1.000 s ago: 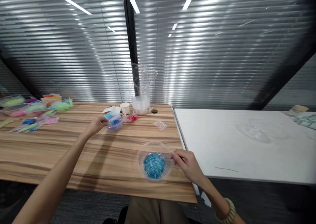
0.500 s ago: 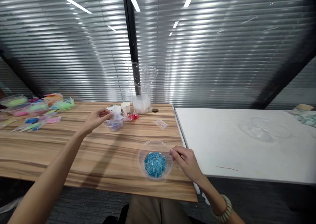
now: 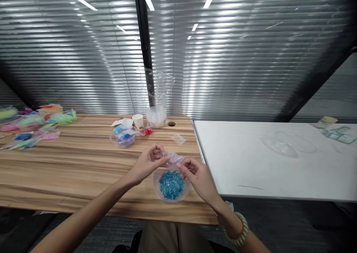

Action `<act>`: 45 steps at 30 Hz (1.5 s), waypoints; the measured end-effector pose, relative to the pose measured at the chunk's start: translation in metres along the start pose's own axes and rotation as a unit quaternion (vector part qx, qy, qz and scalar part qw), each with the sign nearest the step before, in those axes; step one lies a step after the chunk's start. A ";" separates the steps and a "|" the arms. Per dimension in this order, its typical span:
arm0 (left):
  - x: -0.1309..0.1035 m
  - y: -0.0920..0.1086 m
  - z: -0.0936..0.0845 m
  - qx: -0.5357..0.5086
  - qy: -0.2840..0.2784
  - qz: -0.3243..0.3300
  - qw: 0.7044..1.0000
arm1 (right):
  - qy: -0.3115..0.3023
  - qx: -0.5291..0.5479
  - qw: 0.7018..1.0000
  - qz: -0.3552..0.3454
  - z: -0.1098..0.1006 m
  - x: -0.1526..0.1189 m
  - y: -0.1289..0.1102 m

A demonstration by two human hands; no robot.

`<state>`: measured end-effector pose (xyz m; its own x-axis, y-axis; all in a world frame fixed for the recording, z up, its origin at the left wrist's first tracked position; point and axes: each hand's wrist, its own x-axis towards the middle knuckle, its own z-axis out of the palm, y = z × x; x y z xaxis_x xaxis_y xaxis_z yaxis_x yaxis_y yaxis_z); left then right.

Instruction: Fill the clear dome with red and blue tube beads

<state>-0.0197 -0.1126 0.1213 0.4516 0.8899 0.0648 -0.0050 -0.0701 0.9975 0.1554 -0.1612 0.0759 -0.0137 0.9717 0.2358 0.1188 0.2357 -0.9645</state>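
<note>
The left hand (image 3: pixel 150 163) and right hand (image 3: pixel 197 177) each pinch a small clear bag (image 3: pixel 174 159), fingers drawn together on its opposite sides, so it stretches roughly left to right between them. Just on the near side of the bag lies a clear round bowl (image 3: pixel 186 191) of blue pieces (image 3: pixel 171 185) on the desk (image 3: pixel 95 171); being round, it shows no long axis. The right fingers are the nearer to the bowl, close above its far right rim; whether they touch it, I cannot tell.
</note>
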 end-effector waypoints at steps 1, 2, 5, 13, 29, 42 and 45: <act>-0.001 -0.002 -0.001 -0.005 0.000 -0.004 1.000 | 0.009 0.003 1.000 0.011 0.000 0.000 0.002; -0.003 -0.004 -0.002 -0.007 -0.003 -0.006 1.000 | 0.008 0.010 1.000 0.021 -0.001 0.000 0.004; -0.005 -0.007 -0.008 0.014 -0.035 -0.015 0.999 | -0.038 0.043 0.998 0.031 -0.001 0.000 0.006; -0.010 -0.009 -0.022 0.150 -0.103 -0.023 0.983 | -0.077 -0.038 0.996 -0.017 0.004 0.000 0.004; 0.027 -0.015 -0.210 0.681 0.211 0.081 0.697 | -0.055 -0.027 0.998 -0.004 -0.008 -0.008 0.007; 0.043 -0.038 -0.212 0.714 0.118 0.093 0.684 | -0.066 -0.025 0.997 -0.008 -0.011 -0.008 0.008; 0.048 -0.038 -0.200 0.686 0.120 0.081 0.713 | -0.068 -0.026 0.997 -0.009 -0.010 -0.008 0.007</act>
<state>-0.1766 0.0234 0.0922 0.3785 0.8598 0.3429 0.9120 -0.4096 0.0203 0.1661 -0.1674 0.0682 -0.1496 0.9611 0.2321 0.1677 0.2560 -0.9520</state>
